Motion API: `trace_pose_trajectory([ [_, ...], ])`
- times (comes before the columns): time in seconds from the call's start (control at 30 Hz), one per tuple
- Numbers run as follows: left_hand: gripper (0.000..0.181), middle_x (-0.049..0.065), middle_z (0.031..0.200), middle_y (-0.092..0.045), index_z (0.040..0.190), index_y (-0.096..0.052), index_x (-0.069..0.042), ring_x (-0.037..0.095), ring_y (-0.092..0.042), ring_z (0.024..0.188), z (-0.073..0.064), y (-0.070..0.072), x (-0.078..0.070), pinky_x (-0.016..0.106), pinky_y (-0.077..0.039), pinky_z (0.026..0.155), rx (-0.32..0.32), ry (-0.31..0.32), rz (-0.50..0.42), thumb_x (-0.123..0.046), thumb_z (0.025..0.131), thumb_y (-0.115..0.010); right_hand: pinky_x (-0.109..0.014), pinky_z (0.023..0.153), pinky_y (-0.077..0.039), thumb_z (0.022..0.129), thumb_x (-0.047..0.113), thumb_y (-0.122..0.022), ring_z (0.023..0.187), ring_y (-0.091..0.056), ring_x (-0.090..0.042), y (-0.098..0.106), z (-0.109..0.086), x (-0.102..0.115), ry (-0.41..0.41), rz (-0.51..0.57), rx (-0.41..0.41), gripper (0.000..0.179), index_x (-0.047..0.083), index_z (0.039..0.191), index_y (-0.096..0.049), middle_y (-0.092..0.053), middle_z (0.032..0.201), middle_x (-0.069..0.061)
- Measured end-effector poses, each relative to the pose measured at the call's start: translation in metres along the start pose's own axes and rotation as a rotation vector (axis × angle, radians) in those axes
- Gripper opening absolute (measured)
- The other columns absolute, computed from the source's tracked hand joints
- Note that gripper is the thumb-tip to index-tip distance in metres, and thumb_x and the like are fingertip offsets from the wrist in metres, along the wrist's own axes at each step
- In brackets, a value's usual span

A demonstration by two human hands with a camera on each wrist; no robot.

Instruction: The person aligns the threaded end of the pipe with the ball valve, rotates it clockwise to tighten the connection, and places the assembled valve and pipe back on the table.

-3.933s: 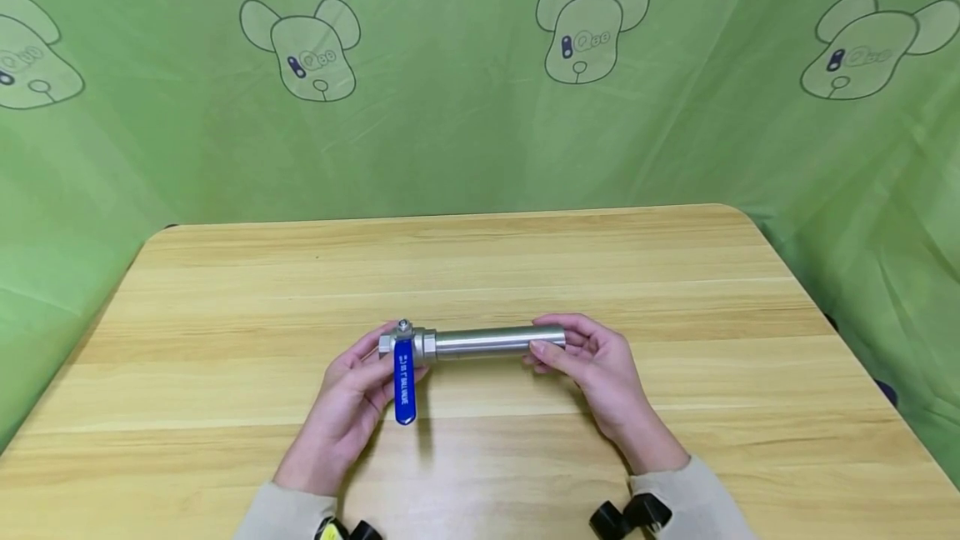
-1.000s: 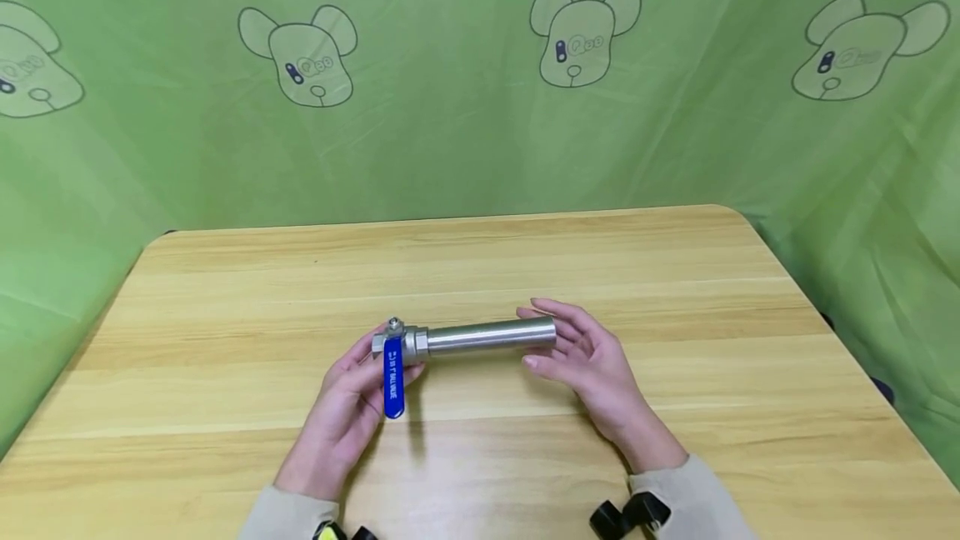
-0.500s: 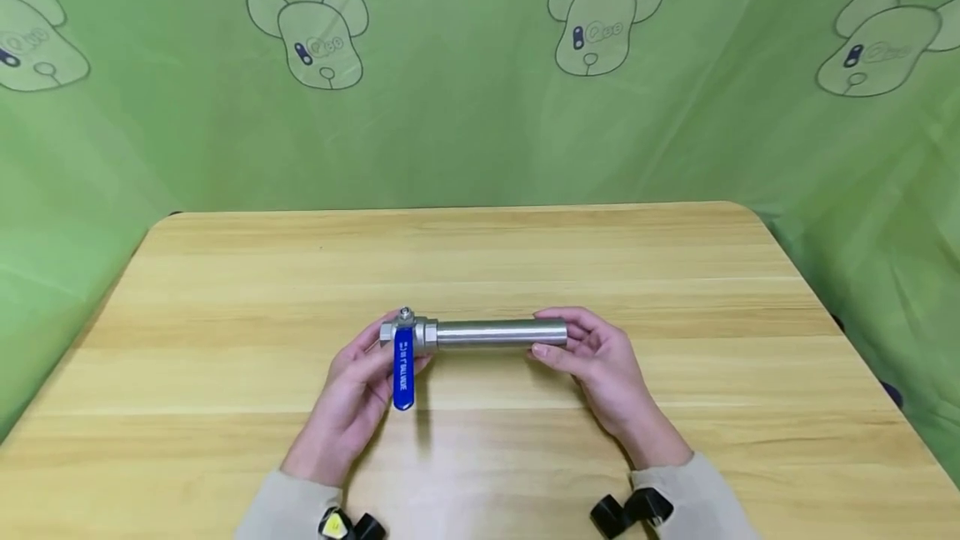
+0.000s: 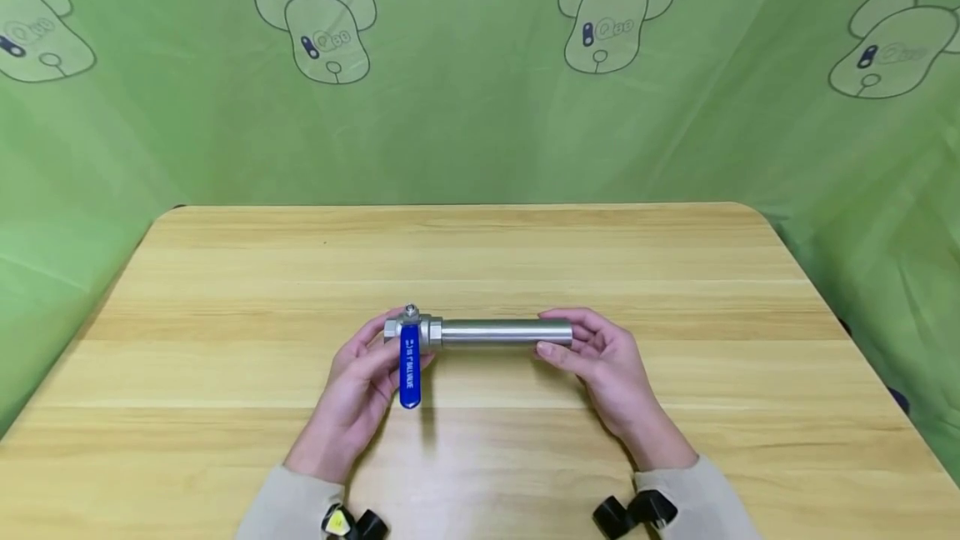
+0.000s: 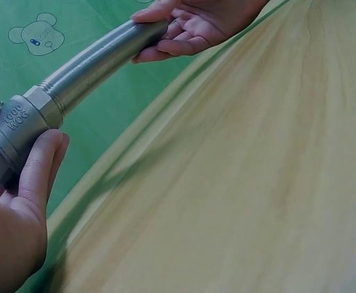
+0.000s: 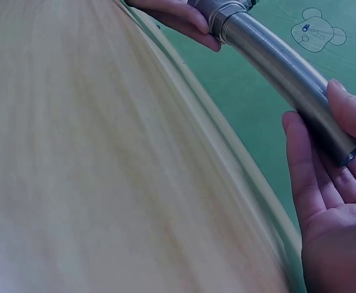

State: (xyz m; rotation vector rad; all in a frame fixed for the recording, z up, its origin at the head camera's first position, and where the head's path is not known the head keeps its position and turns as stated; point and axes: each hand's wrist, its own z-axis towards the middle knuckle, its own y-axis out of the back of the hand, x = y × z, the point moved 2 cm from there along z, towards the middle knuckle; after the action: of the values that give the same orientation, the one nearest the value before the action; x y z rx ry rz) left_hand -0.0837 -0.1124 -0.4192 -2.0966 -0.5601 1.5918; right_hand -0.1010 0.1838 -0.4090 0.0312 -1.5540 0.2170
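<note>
A steel ball valve [image 4: 431, 332] with a blue lever handle [image 4: 409, 365] is joined to a smooth steel pipe [image 4: 502, 332]. My left hand [image 4: 352, 394] grips the valve body, thumb in front and fingers behind and below. The lever points toward me. At the pipe's far end, my right hand [image 4: 618, 373] pinches it between thumb and fingers. The right wrist view has the thumb on top of the pipe [image 6: 275, 61] and the fingers beneath, near its open end. Lettering shows on the valve body [image 5: 22, 128] in the left wrist view. The assembly is held level above the table.
A wooden table [image 4: 480, 265] with light grain lies under both hands. Green cloth [image 4: 465, 107] with bear-head drawings hangs behind it and along the sides. Black wrist devices [image 4: 637, 513] sit at both beige cuffs.
A second ago the right hand's fingers were spread off the tilted pipe; they have since closed on its end, and the pipe is level. The left hand keeps its grip on the valve.
</note>
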Motion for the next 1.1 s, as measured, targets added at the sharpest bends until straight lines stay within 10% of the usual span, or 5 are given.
trace_pose_trajectory([
  [1.1, 0.047, 0.007, 0.123, -0.077, 0.145, -0.052, 0.000, 0.019, -0.080, 0.103, -0.0027, -0.0040, 0.0026, 0.041, -0.064, 0.108, 0.002, 0.012, 0.034, 0.007, 0.099, -0.059, -0.027, 0.058, -0.066, 0.106, 0.009, -0.066, 0.065, -0.077, -0.013, 0.0016, 0.0005, -0.0005, -0.015, -0.005, 0.004, 0.004, 0.009, 0.103, -0.068, -0.082, 0.082, -0.001],
])
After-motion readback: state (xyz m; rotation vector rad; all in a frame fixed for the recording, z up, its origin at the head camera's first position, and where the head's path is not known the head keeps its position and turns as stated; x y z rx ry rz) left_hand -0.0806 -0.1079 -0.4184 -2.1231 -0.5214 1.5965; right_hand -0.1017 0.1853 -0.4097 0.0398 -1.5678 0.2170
